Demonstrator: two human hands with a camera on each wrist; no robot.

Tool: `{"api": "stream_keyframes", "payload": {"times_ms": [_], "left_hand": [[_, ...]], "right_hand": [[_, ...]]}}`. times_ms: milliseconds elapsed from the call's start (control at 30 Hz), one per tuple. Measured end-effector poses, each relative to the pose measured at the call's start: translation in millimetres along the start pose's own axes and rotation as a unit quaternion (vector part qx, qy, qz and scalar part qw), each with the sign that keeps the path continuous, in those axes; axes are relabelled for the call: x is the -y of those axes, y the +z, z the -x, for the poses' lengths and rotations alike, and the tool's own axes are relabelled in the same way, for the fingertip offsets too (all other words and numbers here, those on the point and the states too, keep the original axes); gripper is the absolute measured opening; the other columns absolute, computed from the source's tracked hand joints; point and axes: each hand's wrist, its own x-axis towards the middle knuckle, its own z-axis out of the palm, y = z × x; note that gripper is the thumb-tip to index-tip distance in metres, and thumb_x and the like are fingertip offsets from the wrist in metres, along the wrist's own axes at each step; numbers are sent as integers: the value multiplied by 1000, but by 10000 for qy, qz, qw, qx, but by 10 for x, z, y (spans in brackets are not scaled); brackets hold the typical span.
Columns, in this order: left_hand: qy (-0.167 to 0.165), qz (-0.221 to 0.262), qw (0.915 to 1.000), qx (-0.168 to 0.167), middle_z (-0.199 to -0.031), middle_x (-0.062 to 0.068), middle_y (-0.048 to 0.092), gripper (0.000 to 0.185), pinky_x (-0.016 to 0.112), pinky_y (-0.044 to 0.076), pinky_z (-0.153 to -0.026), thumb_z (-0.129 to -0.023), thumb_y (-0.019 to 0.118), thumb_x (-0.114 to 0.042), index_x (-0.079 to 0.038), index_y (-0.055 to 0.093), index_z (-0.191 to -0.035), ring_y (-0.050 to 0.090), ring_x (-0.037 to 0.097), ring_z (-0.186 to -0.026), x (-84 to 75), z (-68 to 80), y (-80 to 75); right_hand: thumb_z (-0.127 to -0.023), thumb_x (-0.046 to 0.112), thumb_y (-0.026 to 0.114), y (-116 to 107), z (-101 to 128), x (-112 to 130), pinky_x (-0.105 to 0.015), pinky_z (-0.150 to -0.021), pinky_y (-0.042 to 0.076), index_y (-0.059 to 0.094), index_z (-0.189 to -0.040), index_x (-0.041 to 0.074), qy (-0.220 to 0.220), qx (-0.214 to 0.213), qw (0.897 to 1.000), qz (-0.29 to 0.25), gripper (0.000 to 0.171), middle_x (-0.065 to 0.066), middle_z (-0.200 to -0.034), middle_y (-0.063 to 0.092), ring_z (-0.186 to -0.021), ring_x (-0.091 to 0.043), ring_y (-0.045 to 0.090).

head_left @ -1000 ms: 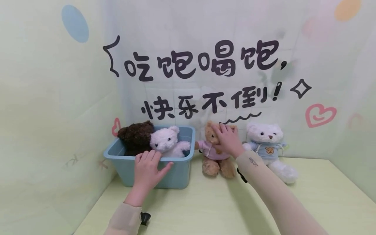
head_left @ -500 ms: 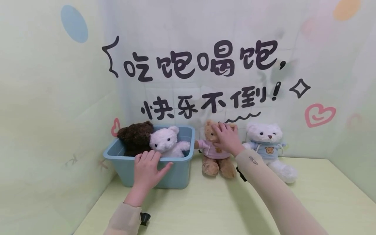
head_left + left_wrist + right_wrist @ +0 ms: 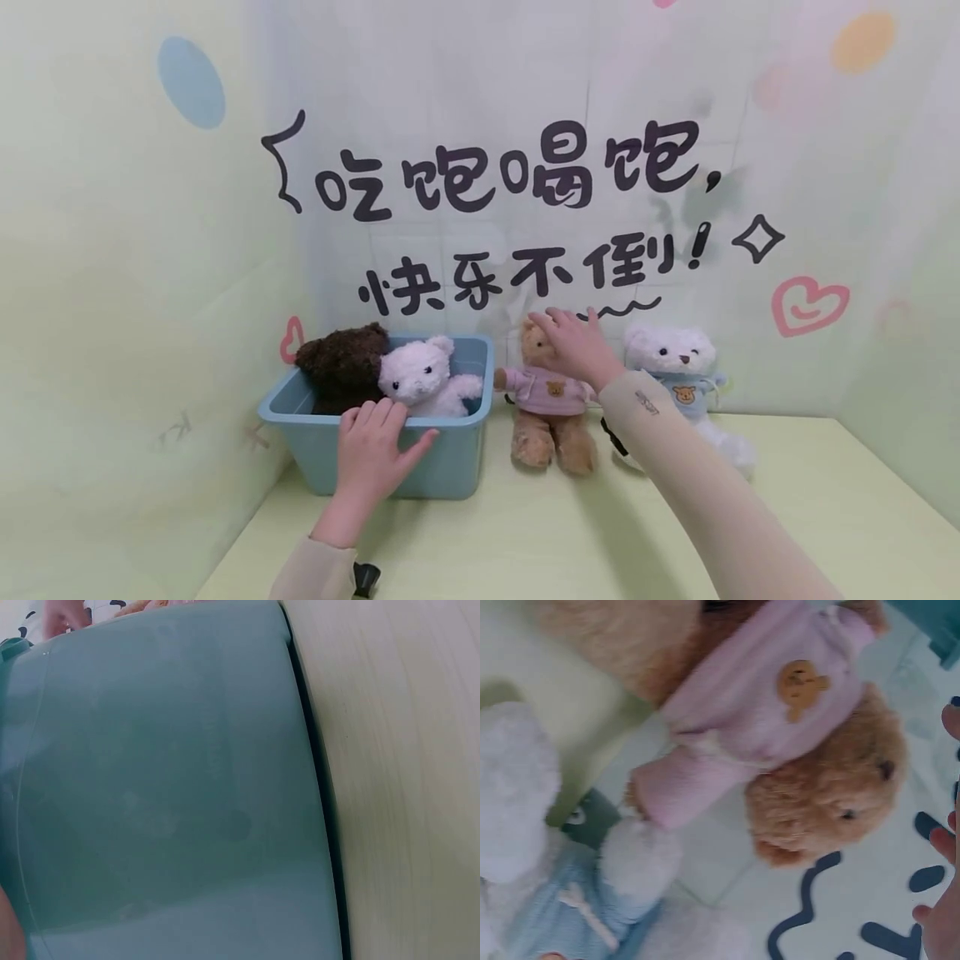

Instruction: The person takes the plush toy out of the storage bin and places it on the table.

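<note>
A blue plastic bin (image 3: pixel 442 471) stands at the back left of the pale green table (image 3: pixel 525 542); its wall fills the left wrist view (image 3: pixel 165 787). Inside it sit a dark brown bear (image 3: pixel 341 367) and a pale pink bear (image 3: pixel 423 379). My left hand (image 3: pixel 371 446) rests flat on the bin's front wall, fingertips at the rim. A tan bear in a pink sweater (image 3: pixel 551 400) (image 3: pixel 780 727) sits just right of the bin. My right hand (image 3: pixel 573 346) hovers with spread fingers at its head; the fingertips (image 3: pixel 941 930) stand apart from the fur.
A white bear in a blue hoodie (image 3: pixel 678 362) (image 3: pixel 570 915) sits against the back wall, right of the tan bear. Decorated walls close the table at the back and on both sides. Bare tabletop (image 3: pixel 405 787) lies in front of the bin and bears.
My right hand has lifted off the tan bear's face, so more of the bear's sweater shows. My left hand stays on the bin. The head view has tipped slightly.
</note>
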Motion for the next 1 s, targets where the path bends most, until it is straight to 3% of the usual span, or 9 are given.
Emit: {"api": "stream_keyframes", "payload": {"times_ms": [300, 533, 800, 1000], "left_hand": [[5, 60, 9999, 89, -74, 5, 48, 59, 46, 35, -75, -92, 41, -67, -9, 53, -83, 46, 27, -71, 79, 16, -43], [16, -57, 9997, 241, -76, 6, 51, 62, 46, 36, -77, -93, 37, -67, -9, 55, -85, 47, 26, -72, 107, -20, -42], [120, 68, 9998, 106, -76, 6, 51, 61, 48, 36, -77, -94, 37, -66, -9, 55, -85, 48, 28, -72, 101, -29, -11], [99, -5, 9999, 45, -76, 5, 50, 62, 47, 36, -77, -93, 35, -67, -9, 54, -84, 48, 27, -72, 113, -14, 6]], "right_hand": [[-87, 46, 69, -326, -509, 478, -54, -106, 28, 34, -150, 22, -728, 586, 9946, -452, 76, -9, -149, 39, -136, -25, 37], [-79, 49, 77, -504, -886, 874, -50, -105, 33, 35, -150, 20, -1211, 844, 9886, -292, 88, -6, -147, 42, -130, -24, 45], [-77, 48, 79, -403, -1137, 1272, -50, -109, 27, 34, -150, 27, -1484, 1594, 9758, -212, 88, -1, -152, 36, -137, -23, 37], [-76, 43, 81, -328, -1229, 1539, -40, -102, 38, 40, -147, 29, -1364, 2405, 9607, -263, 84, 5, -147, 44, -128, -18, 48]]}}
